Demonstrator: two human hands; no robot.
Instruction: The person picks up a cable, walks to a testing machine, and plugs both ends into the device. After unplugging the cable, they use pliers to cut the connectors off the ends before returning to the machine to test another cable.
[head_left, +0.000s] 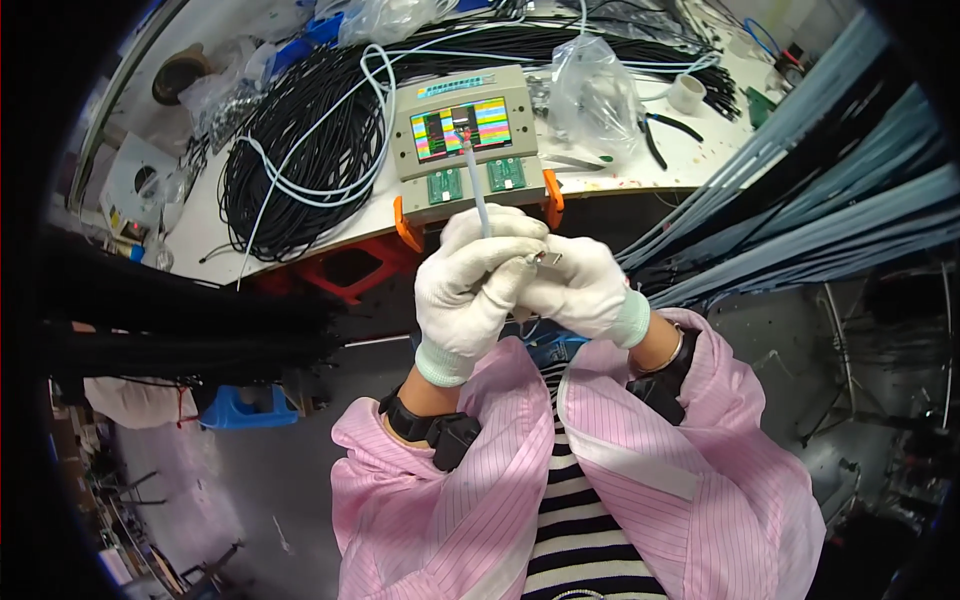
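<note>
Both my hands wear white knit gloves and meet in front of a beige tester box (425, 95). My left hand (462, 290) is closed round a light grey cable (476, 185). The cable rises from its fingers, and its upper end, with reddish wire ends, overlaps the tester's lit screen (495, 120). My right hand (580, 290) is closed, its fingertips against those of the left. A small shiny metal piece (549, 259), perhaps a connector, sits pinched where the fingertips meet. The gloves hide most of it.
Coiled black cables (300, 150) lie on the white bench at the left. Right of the tester are a clear plastic bag (595, 95), black-handled pliers (655, 140) and a white tape roll (686, 93). Grey cables (790, 180) hang at the right. A blue stool (250, 407) stands lower left.
</note>
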